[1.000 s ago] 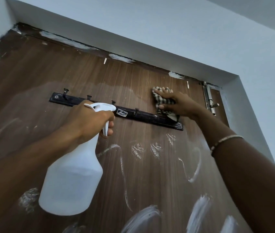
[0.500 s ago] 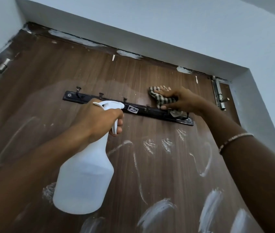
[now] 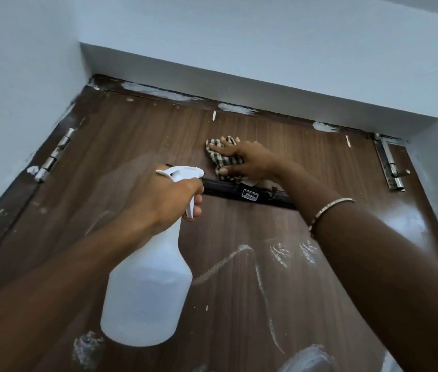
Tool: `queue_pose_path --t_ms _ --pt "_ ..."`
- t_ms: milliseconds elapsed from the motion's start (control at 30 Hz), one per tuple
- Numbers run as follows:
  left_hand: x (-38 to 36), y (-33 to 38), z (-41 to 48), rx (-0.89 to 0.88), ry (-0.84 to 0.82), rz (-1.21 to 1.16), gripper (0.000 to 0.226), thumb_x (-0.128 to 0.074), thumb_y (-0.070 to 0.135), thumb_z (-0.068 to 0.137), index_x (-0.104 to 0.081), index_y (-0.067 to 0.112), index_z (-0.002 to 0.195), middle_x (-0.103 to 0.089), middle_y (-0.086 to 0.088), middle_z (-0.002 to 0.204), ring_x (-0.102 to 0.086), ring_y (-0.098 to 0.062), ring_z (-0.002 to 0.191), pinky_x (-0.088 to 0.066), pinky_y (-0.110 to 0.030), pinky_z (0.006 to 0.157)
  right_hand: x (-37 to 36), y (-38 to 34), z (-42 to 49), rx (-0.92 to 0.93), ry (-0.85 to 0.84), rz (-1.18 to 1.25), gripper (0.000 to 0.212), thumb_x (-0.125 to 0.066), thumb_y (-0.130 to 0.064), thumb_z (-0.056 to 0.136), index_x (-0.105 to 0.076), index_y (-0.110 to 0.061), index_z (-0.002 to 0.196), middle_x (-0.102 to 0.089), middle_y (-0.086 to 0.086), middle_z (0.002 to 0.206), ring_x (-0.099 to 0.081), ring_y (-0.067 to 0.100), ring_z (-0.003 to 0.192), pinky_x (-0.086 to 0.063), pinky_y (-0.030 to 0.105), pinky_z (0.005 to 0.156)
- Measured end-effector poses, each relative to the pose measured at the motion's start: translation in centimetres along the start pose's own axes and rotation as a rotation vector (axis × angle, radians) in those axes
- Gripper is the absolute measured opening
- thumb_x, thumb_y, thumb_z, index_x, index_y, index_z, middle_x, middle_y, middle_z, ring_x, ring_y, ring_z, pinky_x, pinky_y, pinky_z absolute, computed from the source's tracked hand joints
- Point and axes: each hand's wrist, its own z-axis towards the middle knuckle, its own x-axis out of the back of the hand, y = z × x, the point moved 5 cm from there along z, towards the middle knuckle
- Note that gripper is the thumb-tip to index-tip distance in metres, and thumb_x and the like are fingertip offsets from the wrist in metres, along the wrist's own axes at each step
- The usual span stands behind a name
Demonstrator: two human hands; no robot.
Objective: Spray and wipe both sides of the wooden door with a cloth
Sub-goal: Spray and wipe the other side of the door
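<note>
Gripped by the neck in the left hand (image 3: 164,200), one finger on the trigger, a white spray bottle (image 3: 148,291) is held left of the black hook rail (image 3: 247,194), apparently kept ready for spraying. Just above that rail, a checked cloth (image 3: 220,154) is pressed flat against the wooden door (image 3: 137,140) under the spread right hand (image 3: 244,159), evidently for wiping. Right of the rail, a tower bolt (image 3: 389,165) is mounted.
</note>
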Motion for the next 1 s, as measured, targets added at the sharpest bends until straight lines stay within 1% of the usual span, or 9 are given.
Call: queue_pose_path --t_ms 67,167,233,400,467,667,733,867,1000 --pt "0.6 0.5 -0.5 -0.043 0.008 0.009 0.014 -0.058 0.016 0.092 -0.072 0.013 0.093 -0.074 -0.007 0.075 -0.072 -0.018 0.062 -0.049 -0.019 0.042 0.5 1.3 -0.9 -0.016 -0.028 -0.024 0.064 -0.062 -0.042 0.100 -0.034 -0.041 0.157 -0.022 0.006 0.170 -0.017 0.032 0.156 0.001 0.061 0.125" --pt "1.4 0.8 -0.8 -0.087 0.002 0.027 0.013 -0.056 0.014 0.096 -0.068 0.011 0.099 -0.072 -0.010 0.077 -0.068 -0.014 0.057 -0.052 -0.014 0.047 1.0 5.5 -4.0 -0.113 -0.057 0.060 0.057 -0.066 -0.041 0.097 -0.041 -0.048 0.148 -0.039 0.014 0.157 -0.038 0.036 0.141 -0.021 0.062 0.122" --pt "2.0 0.7 -0.8 -0.073 -0.002 0.038 0.014 -0.056 0.016 0.097 -0.069 0.010 0.097 -0.072 -0.010 0.079 -0.068 -0.014 0.057 -0.048 -0.013 0.043 1.1 8.1 -6.2 -0.180 -0.047 0.128 0.056 -0.069 -0.038 0.095 -0.043 -0.049 0.143 -0.042 0.014 0.154 -0.042 0.035 0.138 -0.024 0.065 0.119" --pt "2.7 0.5 -0.7 -0.073 0.000 0.039 0.014 -0.056 0.016 0.097 -0.068 0.009 0.100 -0.071 -0.008 0.076 -0.069 -0.014 0.059 -0.055 -0.019 0.052 0.8 8.3 -7.0 -0.177 0.027 0.014 0.062 -0.070 -0.031 0.096 -0.041 -0.046 0.148 -0.030 0.006 0.167 -0.019 0.034 0.155 0.011 0.064 0.122" --pt "2.6 0.4 -0.7 -0.080 -0.002 0.042 0.012 -0.056 0.015 0.097 -0.067 0.012 0.095 -0.070 -0.006 0.072 -0.068 -0.011 0.055 -0.056 -0.020 0.056 0.9 6.7 -6.4 -0.151 0.039 0.028 0.061 -0.069 -0.029 0.097 -0.040 -0.045 0.148 -0.031 0.007 0.166 -0.022 0.036 0.153 0.011 0.062 0.123" --pt "2.0 0.6 -1.4 -0.072 0.015 -0.020 0.014 -0.053 0.005 0.096 -0.066 0.012 0.095 -0.066 -0.009 0.070 -0.063 -0.010 0.049 -0.053 -0.021 0.048 0.0 -0.7 -2.2 0.003 0.038 0.066 0.062 -0.067 -0.030 0.098 -0.040 -0.039 0.154 -0.026 0.008 0.167 -0.023 0.033 0.152 -0.012 0.050 0.126" --pt "1.9 0.6 -1.7 -0.062 0.038 -0.004 0.016 -0.053 0.006 0.095 -0.068 0.011 0.098 -0.067 -0.012 0.074 -0.064 -0.013 0.053 -0.051 -0.019 0.044 -0.2 -2.9 -0.7 0.068 0.012 0.077 0.064 -0.067 -0.031 0.098 -0.038 -0.036 0.155 -0.021 0.004 0.170 -0.012 0.029 0.157 -0.004 0.050 0.126" --pt "1.6 0.5 -1.9 -0.048 0.052 0.023 0.019 -0.053 0.007 0.094 -0.067 0.013 0.107 -0.067 -0.010 0.074 -0.063 -0.018 0.059 -0.054 -0.025 0.053 -0.3 -2.4 0.2 0.111 -0.105 0.074 0.066 -0.060 -0.035 0.102 -0.027 -0.040 0.159 -0.007 -0.005 0.172 0.007 0.021 0.159 0.019 0.056 0.119" --pt "2.2 0.2 -1.1 -0.060 0.095 0.170 0.014 -0.059 0.021 0.093 -0.070 0.019 0.100 -0.074 -0.004 0.077 -0.073 -0.018 0.068 -0.054 -0.030 0.058 -0.3 0.4 -1.6 0.066 -0.182 0.026 0.065 -0.049 -0.041 0.106 -0.011 -0.050 0.159 0.009 -0.012 0.170 0.013 0.018 0.157 0.026 0.062 0.114"
